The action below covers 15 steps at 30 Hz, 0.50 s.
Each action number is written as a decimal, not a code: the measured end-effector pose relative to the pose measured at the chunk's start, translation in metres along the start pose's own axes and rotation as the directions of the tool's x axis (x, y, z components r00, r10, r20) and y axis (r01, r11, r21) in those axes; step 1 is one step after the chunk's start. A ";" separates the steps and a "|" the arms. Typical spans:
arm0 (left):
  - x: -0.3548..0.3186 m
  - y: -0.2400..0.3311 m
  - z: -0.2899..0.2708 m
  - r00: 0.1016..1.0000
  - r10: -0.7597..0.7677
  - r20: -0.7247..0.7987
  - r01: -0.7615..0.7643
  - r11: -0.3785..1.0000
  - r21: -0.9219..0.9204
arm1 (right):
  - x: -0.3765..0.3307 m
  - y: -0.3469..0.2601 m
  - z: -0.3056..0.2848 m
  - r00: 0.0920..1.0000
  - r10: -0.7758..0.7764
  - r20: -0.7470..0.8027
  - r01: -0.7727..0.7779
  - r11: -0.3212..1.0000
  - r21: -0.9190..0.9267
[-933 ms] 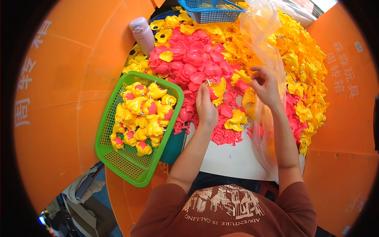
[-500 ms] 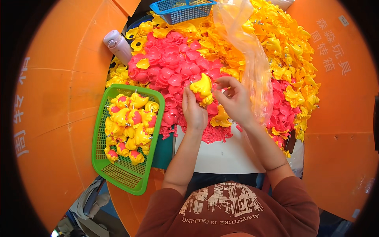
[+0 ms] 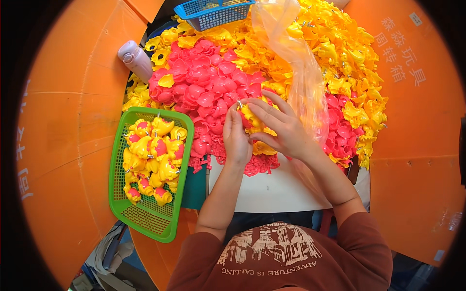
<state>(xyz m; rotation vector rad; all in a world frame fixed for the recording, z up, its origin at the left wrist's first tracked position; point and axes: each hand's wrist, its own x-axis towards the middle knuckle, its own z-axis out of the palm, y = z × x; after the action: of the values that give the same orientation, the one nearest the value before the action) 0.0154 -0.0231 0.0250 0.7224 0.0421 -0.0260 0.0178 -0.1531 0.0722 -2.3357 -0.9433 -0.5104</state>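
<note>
Head view, frame centre: I see my left hand [image 3: 236,138] and right hand [image 3: 280,128] both pinched shut on a yellow plastic duck-shaped toy piece [image 3: 252,120], its long axis slanting upper left to lower right, metal pin [image 3: 240,104] pointing upper left.

Heap of toy parts [image 3: 208,92] fills frame centre and upper right; basket of assembled toys [image 3: 145,213] lower left — bottle [image 3: 136,59] upper left; second basket [image 3: 213,12] at top.

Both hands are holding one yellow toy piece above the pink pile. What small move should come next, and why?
Probably press the halves together, then carry it left. Left hand and right hand pinch a yellow toy piece with a metal pin on top, and the green basket holds similar yellow-and-pink toys.
</note>
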 end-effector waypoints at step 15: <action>-0.011 0.002 -0.002 0.962 0.181 0.204 -0.209 0.970 0.125 | -0.004 -0.005 -0.003 0.986 0.163 -0.025 -0.135 0.886 0.444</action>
<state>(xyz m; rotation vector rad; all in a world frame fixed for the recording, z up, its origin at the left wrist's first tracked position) 0.0043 -0.0199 0.0252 0.8650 -0.2173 0.0916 0.0107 -0.1543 0.0743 -1.9468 -0.7486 -0.2676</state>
